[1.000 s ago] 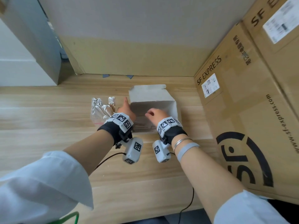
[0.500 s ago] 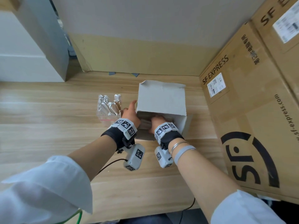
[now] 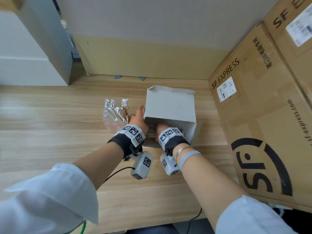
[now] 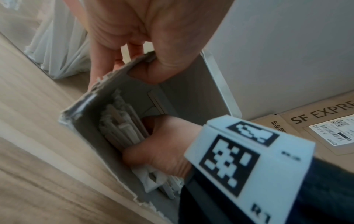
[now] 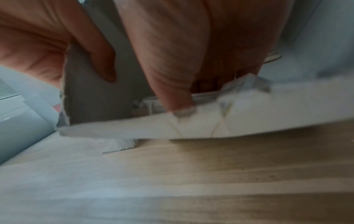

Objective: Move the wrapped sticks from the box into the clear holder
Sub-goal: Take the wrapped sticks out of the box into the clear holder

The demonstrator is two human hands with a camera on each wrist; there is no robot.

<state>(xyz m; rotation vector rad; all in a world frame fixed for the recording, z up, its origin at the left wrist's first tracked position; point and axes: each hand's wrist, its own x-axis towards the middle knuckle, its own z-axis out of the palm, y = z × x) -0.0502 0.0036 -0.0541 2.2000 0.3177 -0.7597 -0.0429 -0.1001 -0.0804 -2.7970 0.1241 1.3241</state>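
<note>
While paper-wrapped sticks (image 4: 122,130) lie bundled inside the grey box (image 3: 170,105) and others stand in the clear holder (image 3: 114,114) just beside it, everything sits on a pale wooden table (image 3: 50,132) walled by shipping cartons (image 3: 263,115). The left hand (image 3: 137,118) pinches the box's torn left wall, thumb inside. The right hand (image 4: 162,145) reaches in, fingers curled around the sticks.

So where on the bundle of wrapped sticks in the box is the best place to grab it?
Around the middle of the wrapped sticks, coming in through the box's open front. They lie lengthwise along the box, so fingers can probably wrap across them, as the right hand is placed now.
</note>
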